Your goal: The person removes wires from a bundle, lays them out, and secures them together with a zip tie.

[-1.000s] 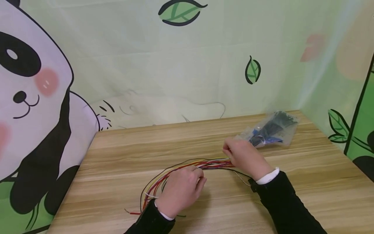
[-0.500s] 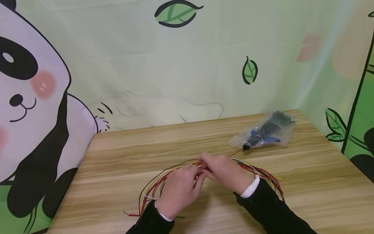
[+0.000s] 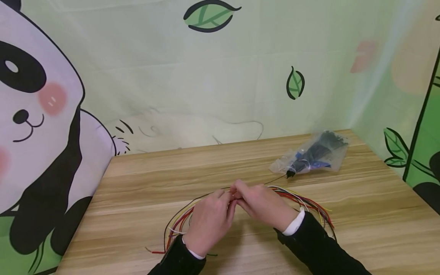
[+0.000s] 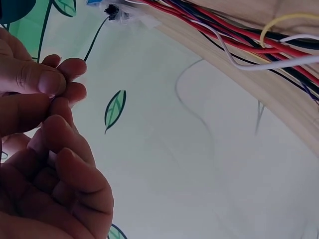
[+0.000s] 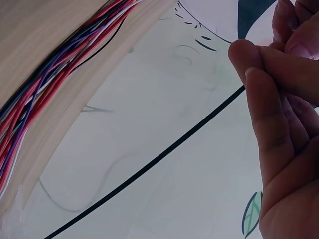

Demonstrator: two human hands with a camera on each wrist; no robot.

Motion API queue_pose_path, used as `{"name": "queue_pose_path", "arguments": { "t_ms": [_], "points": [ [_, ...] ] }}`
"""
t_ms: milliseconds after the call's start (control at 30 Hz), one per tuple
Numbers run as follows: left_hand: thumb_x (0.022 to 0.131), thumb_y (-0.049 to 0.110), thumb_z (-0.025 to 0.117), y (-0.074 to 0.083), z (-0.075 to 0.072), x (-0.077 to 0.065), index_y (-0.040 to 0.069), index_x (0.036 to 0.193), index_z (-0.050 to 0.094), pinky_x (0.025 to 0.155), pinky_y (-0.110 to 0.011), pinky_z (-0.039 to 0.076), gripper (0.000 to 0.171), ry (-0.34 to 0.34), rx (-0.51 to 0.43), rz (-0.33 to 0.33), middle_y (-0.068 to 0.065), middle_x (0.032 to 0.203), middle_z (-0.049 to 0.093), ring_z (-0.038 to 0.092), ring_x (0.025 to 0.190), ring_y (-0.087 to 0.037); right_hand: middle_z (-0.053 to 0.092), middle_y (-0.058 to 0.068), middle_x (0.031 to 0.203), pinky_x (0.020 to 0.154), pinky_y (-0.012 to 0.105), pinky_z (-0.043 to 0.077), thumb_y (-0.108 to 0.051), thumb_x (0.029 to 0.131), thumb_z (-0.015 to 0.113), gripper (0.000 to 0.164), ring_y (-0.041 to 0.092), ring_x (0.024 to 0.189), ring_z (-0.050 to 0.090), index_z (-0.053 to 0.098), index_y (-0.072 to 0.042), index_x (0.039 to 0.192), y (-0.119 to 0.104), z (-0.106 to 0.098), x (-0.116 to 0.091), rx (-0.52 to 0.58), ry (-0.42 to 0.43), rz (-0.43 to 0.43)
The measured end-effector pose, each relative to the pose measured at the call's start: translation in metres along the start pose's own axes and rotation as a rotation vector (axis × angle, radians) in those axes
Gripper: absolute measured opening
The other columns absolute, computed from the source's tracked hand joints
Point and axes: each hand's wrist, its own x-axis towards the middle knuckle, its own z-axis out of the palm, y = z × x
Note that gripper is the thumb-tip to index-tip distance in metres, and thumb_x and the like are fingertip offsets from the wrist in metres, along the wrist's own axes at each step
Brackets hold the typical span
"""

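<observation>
A thin black strip, by its look a cable tie (image 5: pixel 149 167), runs from my fingertips toward the bag's mouth. My right hand (image 3: pixel 266 202) pinches it between thumb and index finger. Close against those fingertips, my left hand (image 3: pixel 209 219) also pinches, thumb to index, at the tie's near end, which the fingers mostly hide. The other left fingers curl loosely in the left wrist view. Below both hands a curved bundle of coloured wires (image 3: pixel 311 204), red, yellow, white and black, lies on the table; the hands cover its middle.
A clear plastic bag (image 3: pixel 335 147) holding black ties and something blue lies at the table's back right, black tips poking from its mouth. Loose wire ends stick out at the bundle's left. A printed cloth wall (image 3: pixel 220 95) rises behind the wooden table (image 3: pixel 144 175).
My right hand has moved left from beside the bag to my left hand, bringing the black tie into sight. The bundle's right part now shows. Over the last half second little has moved.
</observation>
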Motion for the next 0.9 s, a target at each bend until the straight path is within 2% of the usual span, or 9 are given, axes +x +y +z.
{"name": "queue_pose_path", "arguments": {
  "t_ms": [133, 300, 500, 633, 767, 900],
  "points": [
    [0.082, 0.015, 0.071, -0.001, -0.001, 0.000, 0.011, 0.072, 0.064, 0.042, -0.021, 0.029, 0.013, 0.007, 0.013, 0.024, 0.006, 0.062, 0.049, 0.040, 0.048, -0.006, 0.072, -0.002, 0.088, 0.059, 0.022, 0.051, -0.011, 0.086, 0.072, 0.027, 0.007, 0.070, 0.066, 0.053, -0.010, 0.105, 0.000, 0.002, 0.000, -0.021, 0.012, -0.012],
    [0.077, 0.011, 0.071, -0.004, -0.005, 0.001, 0.011, 0.069, 0.061, 0.041, -0.021, 0.031, 0.013, 0.023, 0.037, 0.058, 0.005, 0.060, 0.049, 0.043, 0.047, -0.006, 0.072, -0.003, 0.089, 0.058, 0.020, 0.050, -0.014, 0.087, 0.072, 0.023, 0.005, 0.069, 0.066, 0.057, -0.012, 0.105, 0.002, 0.002, 0.000, -0.023, 0.016, -0.012],
    [0.074, 0.009, 0.069, -0.011, -0.026, 0.005, 0.013, 0.071, 0.061, 0.042, -0.019, 0.033, 0.009, 0.057, 0.008, 0.048, 0.007, 0.064, 0.053, 0.046, 0.049, -0.003, 0.070, -0.008, 0.086, 0.061, 0.021, 0.050, -0.017, 0.086, 0.072, 0.011, 0.002, 0.068, 0.063, 0.067, -0.016, 0.096, 0.012, -0.005, 0.000, -0.034, 0.065, 0.028],
    [0.075, 0.008, 0.068, -0.015, -0.042, 0.008, 0.013, 0.073, 0.062, 0.044, -0.018, 0.035, 0.008, 0.111, -0.020, 0.033, 0.006, 0.066, 0.056, 0.048, 0.050, -0.002, 0.071, -0.006, 0.086, 0.061, 0.024, 0.050, -0.014, 0.085, 0.073, 0.012, 0.005, 0.069, 0.065, 0.071, -0.015, 0.096, 0.021, -0.011, -0.003, -0.078, 0.085, 0.051],
    [0.074, 0.004, 0.067, -0.017, -0.049, 0.010, 0.010, 0.073, 0.063, 0.045, -0.018, 0.038, 0.007, 0.174, -0.059, 0.033, 0.004, 0.066, 0.058, 0.050, 0.051, -0.003, 0.072, -0.003, 0.085, 0.063, 0.028, 0.051, -0.012, 0.084, 0.074, 0.011, 0.009, 0.069, 0.066, 0.071, -0.013, 0.095, 0.035, -0.012, -0.007, -0.119, 0.068, 0.121],
    [0.073, 0.003, 0.066, -0.017, -0.048, 0.011, 0.009, 0.072, 0.062, 0.047, -0.017, 0.039, 0.007, 0.168, -0.077, 0.067, 0.003, 0.067, 0.058, 0.049, 0.053, -0.003, 0.069, -0.002, 0.082, 0.065, 0.031, 0.050, -0.010, 0.087, 0.071, 0.006, 0.012, 0.071, 0.064, 0.069, -0.013, 0.092, 0.053, -0.007, -0.017, -0.139, -0.016, 0.277]
  ]
}}
